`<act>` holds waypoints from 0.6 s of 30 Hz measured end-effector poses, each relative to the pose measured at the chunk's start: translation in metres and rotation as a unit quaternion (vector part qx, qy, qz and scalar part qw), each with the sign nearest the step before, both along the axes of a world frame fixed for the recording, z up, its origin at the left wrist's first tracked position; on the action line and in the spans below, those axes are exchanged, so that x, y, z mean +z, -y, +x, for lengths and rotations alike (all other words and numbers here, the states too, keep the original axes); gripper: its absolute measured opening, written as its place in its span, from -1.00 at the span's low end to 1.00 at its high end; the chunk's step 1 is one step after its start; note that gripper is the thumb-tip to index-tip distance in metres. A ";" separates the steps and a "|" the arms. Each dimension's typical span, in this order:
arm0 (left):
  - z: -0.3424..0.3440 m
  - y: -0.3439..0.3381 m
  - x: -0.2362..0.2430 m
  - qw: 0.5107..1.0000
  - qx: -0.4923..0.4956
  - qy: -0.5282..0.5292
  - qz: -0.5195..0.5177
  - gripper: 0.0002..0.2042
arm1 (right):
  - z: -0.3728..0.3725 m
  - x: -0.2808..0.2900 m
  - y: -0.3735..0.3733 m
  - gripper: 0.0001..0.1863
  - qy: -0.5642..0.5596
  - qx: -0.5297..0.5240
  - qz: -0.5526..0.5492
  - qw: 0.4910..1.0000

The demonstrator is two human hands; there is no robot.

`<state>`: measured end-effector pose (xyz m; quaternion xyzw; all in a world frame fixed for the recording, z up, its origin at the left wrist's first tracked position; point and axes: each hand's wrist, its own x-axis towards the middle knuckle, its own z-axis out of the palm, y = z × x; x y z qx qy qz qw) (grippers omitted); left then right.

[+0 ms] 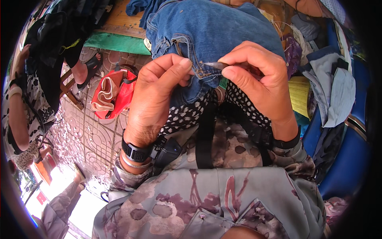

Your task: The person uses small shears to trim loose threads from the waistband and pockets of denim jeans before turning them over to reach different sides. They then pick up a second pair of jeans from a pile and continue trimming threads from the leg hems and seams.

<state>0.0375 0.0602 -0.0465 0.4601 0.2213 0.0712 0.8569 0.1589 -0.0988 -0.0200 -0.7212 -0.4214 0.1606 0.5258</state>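
Blue denim jeans [215, 30] lie bunched across my lap and over the edge of a wooden surface. My left hand [153, 85] is closed, thumb and forefinger pinching at the edge of a stitched denim seam [205, 72]; the exact bit between the fingertips is hidden. A small, thin grey metal blade [214, 64] is pinched between the thumb and forefinger of my right hand [260, 75]. Its tip points left, at the seam with its brownish thread. The blade's far end is covered by my fingers.
A red bag [126, 89] with folded pinkish cloth sits on the tiled floor [93, 131] at left. Grey-blue garments [324, 87] hang over a blue chair [346, 159] at right. Another person's sandaled foot [90, 69] is at upper left, beside a wooden stool leg.
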 end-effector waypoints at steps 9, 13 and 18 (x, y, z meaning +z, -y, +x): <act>0.001 -0.001 0.001 1.000 -0.010 -0.007 0.006 -0.88 | -0.007 0.010 0.000 -0.82 0.111 0.016 -0.038 0.993; 0.000 -0.001 0.003 1.000 -0.015 -0.014 0.022 -0.88 | -0.007 0.013 -0.001 -0.80 0.154 0.017 -0.067 0.986; -0.001 0.000 0.002 1.000 -0.012 -0.018 0.020 -0.88 | -0.006 0.010 -0.003 -0.80 0.172 0.023 -0.063 0.983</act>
